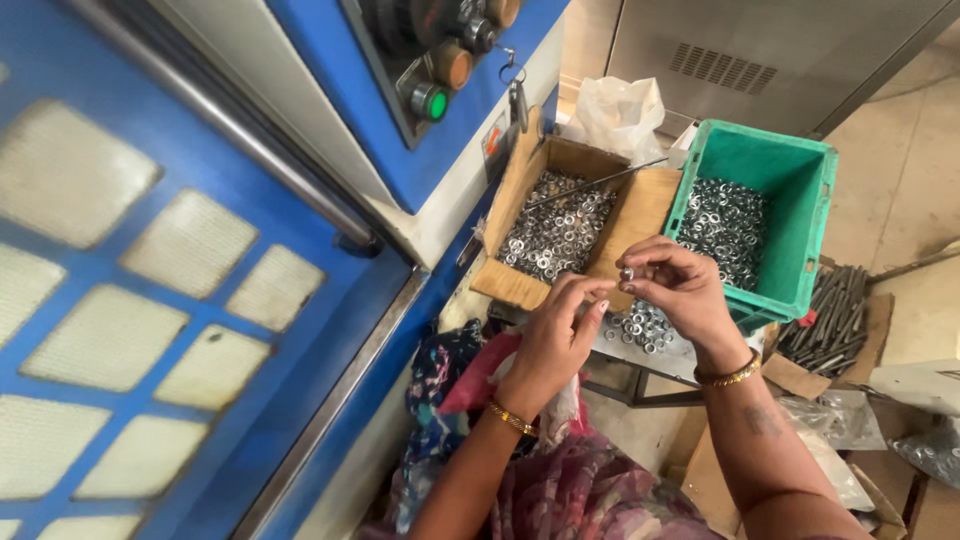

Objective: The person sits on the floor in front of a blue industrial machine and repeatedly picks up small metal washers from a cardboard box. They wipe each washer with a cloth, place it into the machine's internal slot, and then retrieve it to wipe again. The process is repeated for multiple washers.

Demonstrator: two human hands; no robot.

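Pinching one small metal nut (627, 272) in right hand (683, 295), left hand (556, 335) fingers closing alongside; best held steady above cardboard box (640, 215) of nuts.

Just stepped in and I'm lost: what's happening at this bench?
A seated person holds a small metal ring in the fingertips of the right hand, with the left hand meeting it at the same spot. Below the hands lies a loose pile of rings. Behind are a cardboard box and a green plastic crate, both holding many similar rings, beside a blue machine.
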